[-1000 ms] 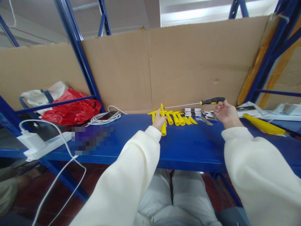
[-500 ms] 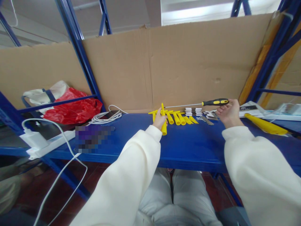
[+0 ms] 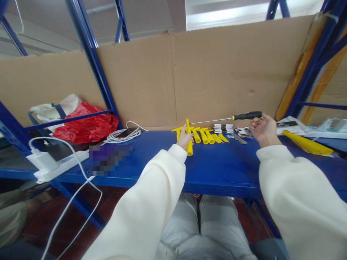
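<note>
1. Saw only part of the left hand (image 3: 184, 139) past its cream sleeve. Found its grip closed around a yellow tube (image 3: 189, 145), stood upright with its lower end on the blue shelf (image 3: 222, 166), just in front of a row of yellow parts (image 3: 206, 136).
2. Found the right hand (image 3: 262, 128) raised, its grip curled on the end of the black-and-yellow handle of a screwdriver (image 3: 246, 116). Saw the tool held level above the shelf, shaft pointing left over the row. Could barely make out the tip.
3. Could not identify the small white-and-black stacks (image 3: 222, 128) or the flat bits beside them.
4. Could read no writing anywhere. Met a pixelated patch (image 3: 110, 159) on the shelf's left part.
5. Lost the cable of a white power strip (image 3: 54, 168) at the bottom edge.
6. Noted brown cardboard (image 3: 217, 72) behind the shelf, blue rack uprights (image 3: 92, 61), a red bag (image 3: 86, 126), a coiled white cable (image 3: 121, 135) and, at right, 1 long yellow piece (image 3: 306, 143).
</note>
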Available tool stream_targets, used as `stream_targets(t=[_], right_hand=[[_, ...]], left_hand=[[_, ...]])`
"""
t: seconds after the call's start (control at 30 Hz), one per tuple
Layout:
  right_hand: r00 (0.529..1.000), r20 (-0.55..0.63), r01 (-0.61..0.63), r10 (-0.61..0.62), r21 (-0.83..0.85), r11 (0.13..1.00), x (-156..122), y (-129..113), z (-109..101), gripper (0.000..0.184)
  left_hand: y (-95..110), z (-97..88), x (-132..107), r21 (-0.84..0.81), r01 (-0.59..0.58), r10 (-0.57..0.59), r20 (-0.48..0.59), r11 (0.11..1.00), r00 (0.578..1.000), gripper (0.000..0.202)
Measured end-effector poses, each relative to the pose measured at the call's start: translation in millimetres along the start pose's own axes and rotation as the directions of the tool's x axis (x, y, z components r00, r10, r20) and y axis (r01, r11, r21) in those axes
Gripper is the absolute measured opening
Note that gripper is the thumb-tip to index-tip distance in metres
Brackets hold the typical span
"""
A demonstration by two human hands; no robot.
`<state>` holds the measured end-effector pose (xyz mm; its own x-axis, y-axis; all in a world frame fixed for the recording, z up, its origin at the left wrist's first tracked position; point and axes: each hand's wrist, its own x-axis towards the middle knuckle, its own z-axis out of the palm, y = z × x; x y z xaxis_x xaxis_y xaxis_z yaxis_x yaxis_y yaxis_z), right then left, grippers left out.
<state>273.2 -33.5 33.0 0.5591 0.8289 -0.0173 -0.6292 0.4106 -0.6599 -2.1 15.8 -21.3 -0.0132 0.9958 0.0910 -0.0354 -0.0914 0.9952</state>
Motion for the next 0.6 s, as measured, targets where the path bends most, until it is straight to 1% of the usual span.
stream_targets(t=[0.1,0.2,0.27,0.37,0.5,0.6], right_hand=[[1.0,0.019,-0.004,0.004,-0.009,1.0,-2,1,2,0.04],[1.0,0.019,0.023,-0.023,-0.027,0.999,1,3,1,0.045],[0.999,0.004,0.041,-0.041,-0.036,0.998,5,4,-1,0.044],[0.999,-0.002,0.034,-0.034,-0.028,0.999,8,3,-3,0.042],[1.0,0.019,0.013,-0.012,-0.029,1.0,5,2,-2,0.04],[1.0,0.011,0.012,-0.011,-0.044,0.999,2,1,-2,0.044]], left_hand=[[1,0.3,-1,0.001,0.003,-0.003,0.001,1.0,1.0,0.089],[3,0.7,-1,0.004,0.013,-0.013,-0.005,1.0,1.0,0.087],[3,0.6,-1,0.011,0.025,-0.025,-0.005,1.0,1.0,0.086],[4,0.1,-1,0.016,0.033,-0.033,-0.004,0.999,0.999,0.086],[4,-0.4,-2,0.015,0.037,-0.037,-0.018,0.999,0.999,0.087],[5,0.0,-2,0.013,0.038,-0.037,-0.024,0.999,0.999,0.086]])
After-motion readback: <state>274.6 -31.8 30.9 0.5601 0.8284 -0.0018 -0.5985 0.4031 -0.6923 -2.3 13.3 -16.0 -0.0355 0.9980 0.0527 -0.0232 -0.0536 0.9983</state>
